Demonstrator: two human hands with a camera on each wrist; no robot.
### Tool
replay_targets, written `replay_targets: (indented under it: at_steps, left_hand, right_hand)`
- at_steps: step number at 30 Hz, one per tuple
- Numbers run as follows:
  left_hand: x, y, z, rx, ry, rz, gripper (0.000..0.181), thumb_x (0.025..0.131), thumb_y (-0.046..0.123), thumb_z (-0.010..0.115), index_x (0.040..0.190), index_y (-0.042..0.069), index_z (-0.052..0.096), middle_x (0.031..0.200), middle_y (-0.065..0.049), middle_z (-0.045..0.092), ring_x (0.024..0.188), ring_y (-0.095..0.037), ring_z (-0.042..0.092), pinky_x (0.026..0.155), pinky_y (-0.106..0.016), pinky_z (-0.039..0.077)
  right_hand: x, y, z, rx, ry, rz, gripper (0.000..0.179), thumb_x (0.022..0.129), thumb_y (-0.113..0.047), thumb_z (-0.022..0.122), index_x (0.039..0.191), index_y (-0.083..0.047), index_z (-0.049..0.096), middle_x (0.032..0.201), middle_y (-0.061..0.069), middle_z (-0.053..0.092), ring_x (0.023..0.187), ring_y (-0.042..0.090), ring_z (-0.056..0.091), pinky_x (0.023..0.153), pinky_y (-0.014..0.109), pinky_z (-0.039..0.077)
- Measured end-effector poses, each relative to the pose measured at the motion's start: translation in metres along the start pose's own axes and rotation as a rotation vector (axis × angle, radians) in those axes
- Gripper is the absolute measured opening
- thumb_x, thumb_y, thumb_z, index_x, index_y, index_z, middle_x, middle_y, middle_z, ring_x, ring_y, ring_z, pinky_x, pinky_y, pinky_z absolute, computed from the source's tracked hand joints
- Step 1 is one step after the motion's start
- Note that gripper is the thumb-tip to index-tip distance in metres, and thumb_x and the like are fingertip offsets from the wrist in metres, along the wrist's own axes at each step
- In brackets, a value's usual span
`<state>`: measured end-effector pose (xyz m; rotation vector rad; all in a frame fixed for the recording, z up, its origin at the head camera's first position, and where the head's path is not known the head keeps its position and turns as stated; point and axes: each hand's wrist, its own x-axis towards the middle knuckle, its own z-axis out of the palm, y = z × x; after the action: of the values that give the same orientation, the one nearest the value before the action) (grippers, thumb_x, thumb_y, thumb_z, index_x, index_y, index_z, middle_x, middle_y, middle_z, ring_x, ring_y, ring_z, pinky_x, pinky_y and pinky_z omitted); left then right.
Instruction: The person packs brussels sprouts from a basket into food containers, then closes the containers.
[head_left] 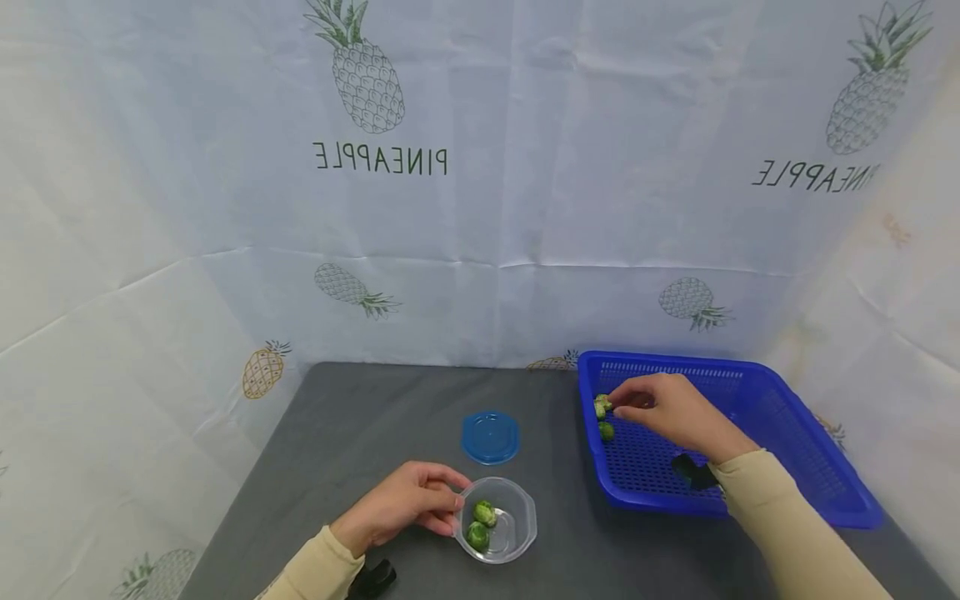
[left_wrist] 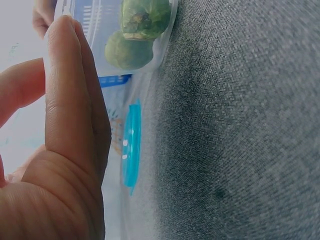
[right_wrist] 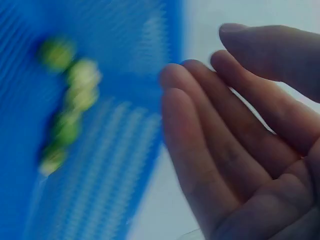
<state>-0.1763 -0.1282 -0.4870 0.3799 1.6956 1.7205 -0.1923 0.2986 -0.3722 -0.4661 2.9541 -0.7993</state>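
Observation:
My left hand [head_left: 412,502] holds the left rim of a small clear plastic container [head_left: 521,546] on the table. Two Brussels sprouts [head_left: 482,525] lie in it, also seen through its wall in the left wrist view. Over the left part of a blue basket [head_left: 675,504] reaches my right hand [head_left: 671,412], fingers loosely bent. Its fingertips are near the Brussels sprouts [head_left: 604,417] along the basket's left wall. In the right wrist view, that hand [right_wrist: 240,135] has nothing between thumb and fingers, and several sprouts [right_wrist: 67,125] appear blurred in the basket.
A round blue lid [head_left: 491,437] lies flat on the grey table [head_left: 360,433], just behind the container. The basket stands at the table's right side. A white pineapple-print cloth [head_left: 525,208] hangs behind and along both sides.

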Motion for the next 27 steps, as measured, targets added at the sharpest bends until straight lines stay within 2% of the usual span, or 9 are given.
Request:
replay_targets:
  at_steps: [5, 10, 16, 21, 27]
  left_hand:
    - [-0.002, 0.001, -0.002, -0.005, 0.0, 0.001, 0.043, 0.099, 0.01, 0.076, 0.137, -0.007, 0.066, 0.09, -0.006, 0.08, 0.077, -0.013, 0.077, 0.074, -0.03, 0.07]
    - [-0.003, 0.001, -0.004, -0.003, -0.001, 0.001, 0.043, 0.099, 0.011, 0.076, 0.137, -0.007, 0.066, 0.089, -0.007, 0.079, 0.074, -0.012, 0.077, 0.073, -0.03, 0.07]
    - [-0.001, 0.0, -0.005, -0.004, -0.013, -0.004, 0.042, 0.099, 0.012, 0.076, 0.136, -0.006, 0.068, 0.09, -0.006, 0.08, 0.075, -0.011, 0.077, 0.074, -0.03, 0.07]
    - [0.0, 0.0, -0.003, -0.007, -0.005, -0.003, 0.04, 0.099, 0.011, 0.076, 0.135, -0.005, 0.069, 0.09, -0.006, 0.079, 0.075, -0.011, 0.077, 0.073, -0.03, 0.07]
    - [0.0, 0.0, -0.001, -0.012, 0.015, -0.002, 0.039, 0.098, 0.01, 0.077, 0.133, -0.005, 0.07, 0.089, -0.007, 0.079, 0.073, -0.012, 0.077, 0.071, -0.03, 0.069]
  right_hand:
    - [0.017, 0.041, -0.001, -0.011, -0.04, 0.062, 0.025, 0.102, -0.02, 0.076, 0.125, -0.01, 0.079, 0.116, 0.003, 0.08, 0.107, 0.024, 0.075, 0.092, 0.051, 0.065]
    - [0.032, 0.063, 0.003, -0.016, -0.069, 0.064, 0.029, 0.1, -0.016, 0.077, 0.127, -0.004, 0.077, 0.12, 0.013, 0.079, 0.11, 0.031, 0.075, 0.092, 0.054, 0.064]
    - [0.046, 0.083, 0.01, -0.108, -0.088, 0.081, 0.033, 0.098, -0.012, 0.079, 0.128, 0.0, 0.076, 0.127, 0.021, 0.076, 0.118, 0.042, 0.072, 0.095, 0.058, 0.063]
    - [0.056, 0.092, 0.017, -0.18, -0.081, 0.043, 0.03, 0.095, -0.009, 0.081, 0.123, 0.001, 0.078, 0.122, 0.02, 0.078, 0.116, 0.043, 0.072, 0.097, 0.059, 0.062]
    - [0.063, 0.094, 0.024, -0.204, -0.094, 0.014, 0.028, 0.092, -0.006, 0.081, 0.118, 0.003, 0.079, 0.116, 0.02, 0.079, 0.112, 0.043, 0.073, 0.096, 0.06, 0.062]
